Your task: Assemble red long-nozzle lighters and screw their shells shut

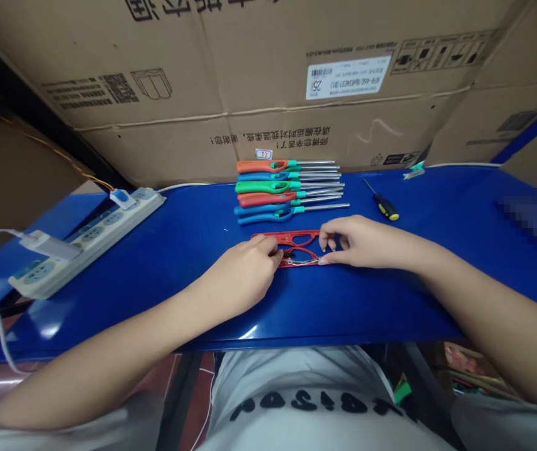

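Note:
Two red casing halves of a long-necked lighter lie on the blue table, one behind the other, inner sides up. The far half [302, 238] has a looped trigger opening. In the near half [302, 255] run thin pale wires [301, 260], and a small black part sits by its trigger loop. My left hand [249, 272] is closed over the left ends of the halves, its fingertips pressing into the near one and hiding what lies beneath. My right hand [355, 241] is curled at the right end, thumb and fingertips gripping the near half's end beside the wires.
Several assembled lighters [268, 186] lie stacked behind the casing. A yellow-black screwdriver [383, 205] rests to the right. At left stands a power strip [94, 241] with plugs and a white cable. A large cardboard box [178, 81] walls off the back.

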Action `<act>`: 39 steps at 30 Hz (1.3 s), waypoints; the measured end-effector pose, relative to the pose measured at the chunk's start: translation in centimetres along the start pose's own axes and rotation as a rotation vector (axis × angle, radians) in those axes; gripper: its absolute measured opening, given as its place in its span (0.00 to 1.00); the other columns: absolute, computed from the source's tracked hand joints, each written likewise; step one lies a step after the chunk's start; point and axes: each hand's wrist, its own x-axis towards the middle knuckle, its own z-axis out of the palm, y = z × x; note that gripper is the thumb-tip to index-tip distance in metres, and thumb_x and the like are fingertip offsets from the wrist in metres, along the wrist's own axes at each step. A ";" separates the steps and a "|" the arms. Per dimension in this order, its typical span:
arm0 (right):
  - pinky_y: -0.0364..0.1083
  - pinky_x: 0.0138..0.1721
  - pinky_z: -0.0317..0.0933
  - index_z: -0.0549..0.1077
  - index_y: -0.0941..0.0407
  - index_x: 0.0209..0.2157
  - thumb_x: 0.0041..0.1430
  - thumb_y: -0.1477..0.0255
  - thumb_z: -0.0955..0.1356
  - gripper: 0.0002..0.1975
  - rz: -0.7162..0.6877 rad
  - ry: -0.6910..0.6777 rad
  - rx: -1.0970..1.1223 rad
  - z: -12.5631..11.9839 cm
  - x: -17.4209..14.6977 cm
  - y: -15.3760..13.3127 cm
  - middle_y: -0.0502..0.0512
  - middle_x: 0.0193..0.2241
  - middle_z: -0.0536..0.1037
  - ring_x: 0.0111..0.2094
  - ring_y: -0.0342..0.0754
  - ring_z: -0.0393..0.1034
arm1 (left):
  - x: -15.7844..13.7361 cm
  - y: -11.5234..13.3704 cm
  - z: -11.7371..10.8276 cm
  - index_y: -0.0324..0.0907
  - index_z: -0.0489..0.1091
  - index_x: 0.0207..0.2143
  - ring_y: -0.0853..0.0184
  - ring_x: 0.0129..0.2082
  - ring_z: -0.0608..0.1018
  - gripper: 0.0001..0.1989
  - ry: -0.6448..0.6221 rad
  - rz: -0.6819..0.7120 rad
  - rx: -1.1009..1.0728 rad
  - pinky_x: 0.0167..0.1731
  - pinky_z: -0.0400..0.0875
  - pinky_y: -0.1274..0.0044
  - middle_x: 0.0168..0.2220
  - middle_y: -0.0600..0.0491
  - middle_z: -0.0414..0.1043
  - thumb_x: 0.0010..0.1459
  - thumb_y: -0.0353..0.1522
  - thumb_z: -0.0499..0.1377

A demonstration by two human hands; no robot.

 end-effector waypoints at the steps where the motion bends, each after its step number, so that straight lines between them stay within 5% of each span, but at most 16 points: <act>1: 0.42 0.30 0.56 0.73 0.56 0.34 0.54 0.60 0.72 0.14 -0.041 0.041 -0.003 0.1 0.0 -0.1 0.51 0.31 0.75 0.28 0.43 0.64 | 0.0 -0.1 0.0 0.34 0.77 0.46 0.55 0.42 0.77 0.15 0.008 0.012 -0.017 0.43 0.75 0.66 0.41 0.42 0.75 0.66 0.25 0.51; 13: 0.42 0.36 0.59 0.73 0.56 0.40 0.62 0.72 0.68 0.05 -0.318 0.016 -0.047 2.1 0.1 -1.0 0.55 0.41 0.75 0.35 0.45 0.68 | 0.2 -0.5 -0.3 0.43 0.77 0.45 0.59 0.41 0.81 0.11 0.050 -0.049 -0.474 0.42 0.75 0.72 0.41 0.48 0.78 0.59 0.29 0.63; 24: 0.42 0.32 0.56 0.73 0.57 0.39 0.60 0.71 0.69 0.06 -0.315 -0.016 0.069 1.6 0.6 -0.4 0.54 0.38 0.74 0.29 0.41 0.62 | 0.3 -0.3 0.1 0.43 0.75 0.48 0.56 0.45 0.81 0.14 0.059 -0.046 -0.466 0.45 0.75 0.70 0.45 0.47 0.79 0.60 0.27 0.63; 31: 0.41 0.28 0.53 0.72 0.58 0.37 0.60 0.68 0.69 0.08 -0.232 -0.031 0.156 1.3 0.8 0.2 0.48 0.28 0.71 0.25 0.40 0.58 | 0.2 -0.2 0.1 0.43 0.75 0.50 0.57 0.46 0.80 0.15 0.022 -0.035 -0.472 0.45 0.75 0.70 0.47 0.47 0.78 0.61 0.26 0.62; 39: 0.41 0.31 0.55 0.74 0.58 0.39 0.61 0.76 0.66 0.06 -0.319 -0.076 0.039 1.1 0.6 -0.1 0.52 0.33 0.74 0.27 0.40 0.60 | 0.4 -0.3 0.0 0.42 0.75 0.44 0.59 0.45 0.78 0.10 0.009 0.005 -0.503 0.46 0.73 0.70 0.45 0.48 0.75 0.61 0.24 0.60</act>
